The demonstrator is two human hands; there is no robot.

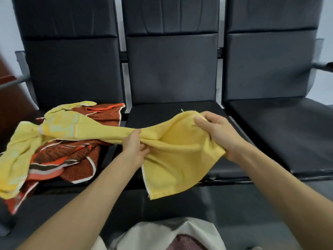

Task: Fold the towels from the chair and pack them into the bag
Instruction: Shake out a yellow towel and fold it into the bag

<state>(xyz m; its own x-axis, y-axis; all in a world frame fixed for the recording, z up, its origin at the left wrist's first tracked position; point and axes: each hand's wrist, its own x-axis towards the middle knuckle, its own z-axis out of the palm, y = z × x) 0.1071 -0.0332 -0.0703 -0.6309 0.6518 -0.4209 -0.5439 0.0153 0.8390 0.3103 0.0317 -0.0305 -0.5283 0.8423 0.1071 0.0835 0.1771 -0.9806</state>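
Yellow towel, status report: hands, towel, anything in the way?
Left hand pinches yellow towel mid-length, right hand grips its end. Unfolded, tail draped over red towels on chair. White bag below, open.

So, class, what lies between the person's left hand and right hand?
In the head view, a bunched stretch of the soft yellow terry towel spans from the left hand to the right hand; both grip it.
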